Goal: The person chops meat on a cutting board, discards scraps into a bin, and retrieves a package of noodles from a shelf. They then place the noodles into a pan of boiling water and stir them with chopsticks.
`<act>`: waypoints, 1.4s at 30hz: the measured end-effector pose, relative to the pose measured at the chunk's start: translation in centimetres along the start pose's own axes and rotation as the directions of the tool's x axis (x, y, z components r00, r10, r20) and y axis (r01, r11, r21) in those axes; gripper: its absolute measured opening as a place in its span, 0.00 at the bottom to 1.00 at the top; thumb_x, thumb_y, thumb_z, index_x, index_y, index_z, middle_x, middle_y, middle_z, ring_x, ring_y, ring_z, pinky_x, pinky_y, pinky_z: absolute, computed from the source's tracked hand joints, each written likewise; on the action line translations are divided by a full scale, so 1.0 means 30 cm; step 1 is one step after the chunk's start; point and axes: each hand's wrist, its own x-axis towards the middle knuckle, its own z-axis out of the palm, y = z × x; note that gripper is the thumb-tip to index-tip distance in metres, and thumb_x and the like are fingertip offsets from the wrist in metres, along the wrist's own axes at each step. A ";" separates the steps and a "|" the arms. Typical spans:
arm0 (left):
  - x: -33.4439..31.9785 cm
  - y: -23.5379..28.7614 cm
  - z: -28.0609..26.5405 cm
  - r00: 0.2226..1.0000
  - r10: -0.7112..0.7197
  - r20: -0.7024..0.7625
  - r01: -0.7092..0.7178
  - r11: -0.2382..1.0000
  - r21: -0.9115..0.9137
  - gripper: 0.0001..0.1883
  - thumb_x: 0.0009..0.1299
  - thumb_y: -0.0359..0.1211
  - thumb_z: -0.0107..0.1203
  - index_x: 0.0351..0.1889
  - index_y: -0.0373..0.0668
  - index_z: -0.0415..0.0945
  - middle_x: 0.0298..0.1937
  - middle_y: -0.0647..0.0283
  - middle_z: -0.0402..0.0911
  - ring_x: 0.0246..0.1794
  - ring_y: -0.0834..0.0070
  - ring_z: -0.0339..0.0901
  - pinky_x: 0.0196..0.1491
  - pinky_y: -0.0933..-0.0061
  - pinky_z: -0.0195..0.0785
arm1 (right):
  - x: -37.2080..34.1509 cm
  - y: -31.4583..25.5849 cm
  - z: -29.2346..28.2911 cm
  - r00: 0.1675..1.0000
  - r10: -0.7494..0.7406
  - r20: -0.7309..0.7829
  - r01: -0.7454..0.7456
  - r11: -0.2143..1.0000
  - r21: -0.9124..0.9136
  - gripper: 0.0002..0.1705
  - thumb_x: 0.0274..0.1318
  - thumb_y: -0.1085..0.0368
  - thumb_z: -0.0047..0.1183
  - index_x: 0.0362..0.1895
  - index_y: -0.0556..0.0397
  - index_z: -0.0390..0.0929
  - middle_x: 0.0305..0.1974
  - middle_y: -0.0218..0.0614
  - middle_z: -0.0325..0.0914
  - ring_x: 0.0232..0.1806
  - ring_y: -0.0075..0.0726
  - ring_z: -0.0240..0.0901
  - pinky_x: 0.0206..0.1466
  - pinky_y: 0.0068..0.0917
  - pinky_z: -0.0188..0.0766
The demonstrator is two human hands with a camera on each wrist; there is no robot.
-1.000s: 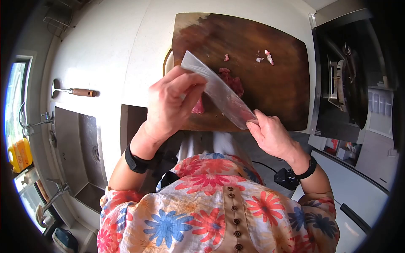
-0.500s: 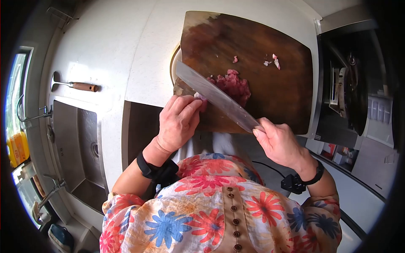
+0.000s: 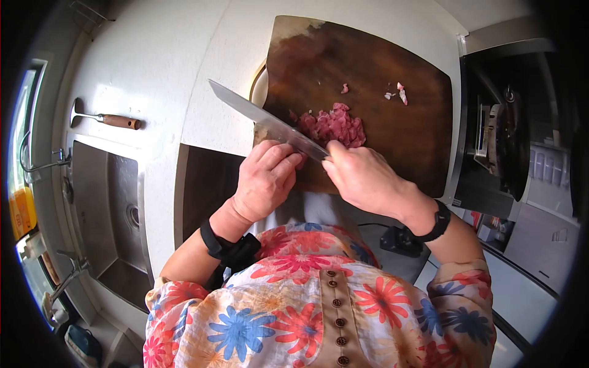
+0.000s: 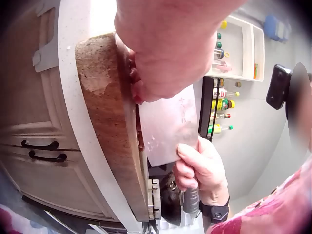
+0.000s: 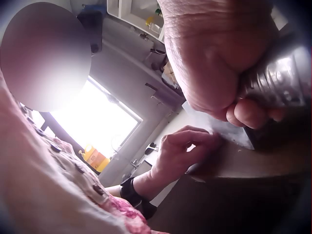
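Note:
The right hand [image 3: 368, 181] grips the handle of a broad cleaver [image 3: 264, 118], whose blade slants up and left across the near-left edge of the wooden board [image 3: 411, 135]. Against the blade's near side, the left hand [image 3: 265, 181] has its fingers bent on a small piece of meat [image 3: 300, 162], mostly hidden by them. A heap of cut red meat [image 3: 334, 127] lies just beyond the blade. In the left wrist view the blade [image 4: 168, 126] stands beside the left hand [image 4: 165, 48]. The right wrist view shows the metal handle [image 5: 280, 78] in the right hand [image 5: 219, 53].
Pale scraps [image 3: 402, 93] lie on the board's far right. A round dish rim [image 3: 260, 89] shows at its left edge. Farther left are a wooden-handled tool [image 3: 119, 121] and a sink [image 3: 126, 202]; a stove with a dark pan [image 3: 512, 138] is at the right.
The right hand has moved left and the cleaver with it, its tip now out past the board's left edge. The left hand has come down from the blade to the meat at the near edge.

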 end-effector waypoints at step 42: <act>0.085 0.014 -0.063 0.900 -0.415 0.135 0.434 0.822 -0.369 0.08 0.54 0.20 0.53 0.31 0.38 0.77 0.28 0.66 0.77 0.25 0.82 0.74 0.31 0.81 0.67 | -0.239 0.033 0.011 0.955 0.248 -0.160 -0.179 0.918 0.355 0.10 0.60 0.67 0.46 0.29 0.60 0.63 0.21 0.53 0.73 0.27 0.59 0.73 0.25 0.40 0.68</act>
